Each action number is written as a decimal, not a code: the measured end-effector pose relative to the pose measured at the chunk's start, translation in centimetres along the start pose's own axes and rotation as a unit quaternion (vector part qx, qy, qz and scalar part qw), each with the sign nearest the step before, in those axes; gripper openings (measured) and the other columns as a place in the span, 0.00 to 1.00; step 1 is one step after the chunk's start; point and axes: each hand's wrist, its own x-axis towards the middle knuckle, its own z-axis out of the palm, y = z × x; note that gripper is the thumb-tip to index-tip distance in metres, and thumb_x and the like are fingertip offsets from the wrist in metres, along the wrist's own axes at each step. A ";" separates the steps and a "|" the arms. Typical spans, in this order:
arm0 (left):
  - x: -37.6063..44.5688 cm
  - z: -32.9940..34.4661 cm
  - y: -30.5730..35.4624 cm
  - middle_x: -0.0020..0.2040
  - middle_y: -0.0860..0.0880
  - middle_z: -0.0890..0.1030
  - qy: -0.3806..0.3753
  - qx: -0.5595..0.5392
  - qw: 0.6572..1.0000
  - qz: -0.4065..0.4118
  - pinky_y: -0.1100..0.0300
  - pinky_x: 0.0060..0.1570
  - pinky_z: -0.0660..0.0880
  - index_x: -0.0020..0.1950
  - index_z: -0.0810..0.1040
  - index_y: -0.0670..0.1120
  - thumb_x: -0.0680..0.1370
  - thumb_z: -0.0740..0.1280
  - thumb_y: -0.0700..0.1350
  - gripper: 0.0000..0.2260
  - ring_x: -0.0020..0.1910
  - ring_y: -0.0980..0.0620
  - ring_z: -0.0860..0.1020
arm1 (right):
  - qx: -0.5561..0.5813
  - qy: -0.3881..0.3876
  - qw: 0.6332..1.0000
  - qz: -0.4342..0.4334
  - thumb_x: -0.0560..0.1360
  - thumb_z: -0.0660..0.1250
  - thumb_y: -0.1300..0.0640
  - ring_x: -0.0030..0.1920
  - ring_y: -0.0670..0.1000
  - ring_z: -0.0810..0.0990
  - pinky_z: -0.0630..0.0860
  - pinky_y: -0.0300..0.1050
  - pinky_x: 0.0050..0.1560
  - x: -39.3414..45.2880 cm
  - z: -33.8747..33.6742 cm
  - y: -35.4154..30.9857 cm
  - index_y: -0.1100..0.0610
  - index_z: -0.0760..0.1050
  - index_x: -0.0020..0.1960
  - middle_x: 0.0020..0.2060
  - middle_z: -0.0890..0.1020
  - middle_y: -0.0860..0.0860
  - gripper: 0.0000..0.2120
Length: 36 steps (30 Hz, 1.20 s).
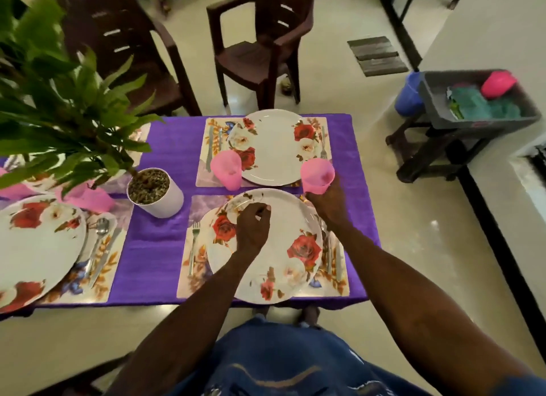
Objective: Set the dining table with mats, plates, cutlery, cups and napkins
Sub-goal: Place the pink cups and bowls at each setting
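Note:
A purple-clothed table carries floral mats with white rose-patterned plates. My right hand grips a pink cup from below at the far right corner of the near mat. My left hand hovers over the near plate, fingers loosely curled and holding nothing. A fork lies left of that plate, more cutlery to its right. The far plate has a second pink cup at its left. A third plate with a spoon sits at the left.
A potted plant in a white pot stands mid-table, its leaves overhanging the left side. Brown plastic chairs stand beyond the table. At the right a grey tub on a dark stool holds teal cloths and a pink cup; a blue bucket stands beside it.

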 end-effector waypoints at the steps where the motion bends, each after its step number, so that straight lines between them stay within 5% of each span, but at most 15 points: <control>1: -0.5 0.2 0.2 0.47 0.46 0.82 0.008 0.001 1.000 -0.013 0.67 0.46 0.65 0.51 0.82 0.39 0.79 0.67 0.41 0.07 0.46 0.54 0.75 | -0.003 -0.015 1.000 -0.002 0.62 0.78 0.48 0.52 0.49 0.80 0.78 0.46 0.48 0.2 -0.1 0.6 0.54 0.71 0.65 0.53 0.81 0.49 0.35; 6: -2.4 1.3 1.1 0.48 0.53 0.80 0.044 -0.013 0.998 -0.053 0.67 0.49 0.67 0.52 0.82 0.41 0.80 0.66 0.43 0.07 0.47 0.57 0.75 | -0.005 -0.069 0.998 -0.005 0.67 0.80 0.54 0.53 0.49 0.80 0.76 0.38 0.48 0.1 -0.8 2.2 0.55 0.73 0.65 0.52 0.82 0.49 0.30; 10: -3.2 2.0 0.7 0.48 0.48 0.83 0.049 -0.004 0.997 -0.063 0.62 0.49 0.71 0.51 0.82 0.42 0.79 0.67 0.43 0.07 0.47 0.53 0.78 | -0.011 -0.087 0.996 -0.014 0.66 0.79 0.50 0.55 0.51 0.79 0.77 0.48 0.53 0.1 -1.3 2.3 0.55 0.69 0.68 0.56 0.80 0.51 0.35; 14: -3.5 2.0 0.4 0.49 0.48 0.83 0.054 0.007 0.996 -0.068 0.63 0.49 0.70 0.52 0.82 0.42 0.79 0.67 0.43 0.07 0.47 0.53 0.78 | 0.001 -0.076 0.997 -0.009 0.60 0.83 0.57 0.56 0.54 0.79 0.77 0.43 0.49 0.0 -1.8 2.3 0.61 0.68 0.66 0.57 0.78 0.54 0.39; 22: -3.6 2.2 -0.7 0.49 0.46 0.84 0.013 0.034 0.998 -0.049 0.61 0.48 0.71 0.52 0.82 0.42 0.79 0.66 0.44 0.08 0.48 0.49 0.79 | -0.078 -0.059 0.995 0.010 0.57 0.80 0.45 0.55 0.55 0.79 0.80 0.56 0.49 -1.5 -1.7 4.0 0.55 0.63 0.68 0.59 0.75 0.56 0.45; 28: -4.4 3.7 0.0 0.48 0.47 0.83 0.005 0.047 0.997 -0.053 0.61 0.45 0.69 0.51 0.81 0.43 0.80 0.64 0.44 0.08 0.47 0.49 0.78 | -0.189 -0.052 0.980 -0.027 0.70 0.74 0.57 0.58 0.58 0.74 0.77 0.56 0.53 -5.6 -2.7 3.0 0.59 0.65 0.67 0.63 0.69 0.57 0.30; 32: -5.2 5.7 1.1 0.49 0.46 0.83 -0.009 0.076 0.997 -0.028 0.59 0.45 0.72 0.52 0.81 0.43 0.80 0.63 0.46 0.09 0.48 0.48 0.79 | -0.270 -0.005 0.959 -0.084 0.77 0.64 0.60 0.54 0.59 0.75 0.76 0.53 0.47 -7.6 -3.8 3.9 0.61 0.74 0.58 0.54 0.77 0.58 0.11; 36: -5.8 8.2 3.2 0.51 0.47 0.83 -0.040 0.091 0.995 0.000 0.56 0.50 0.74 0.53 0.81 0.45 0.80 0.62 0.47 0.10 0.49 0.47 0.80 | -0.274 0.012 0.958 -0.085 0.77 0.60 0.63 0.49 0.59 0.76 0.71 0.52 0.46 -8.5 -5.9 4.2 0.62 0.76 0.49 0.47 0.79 0.58 0.06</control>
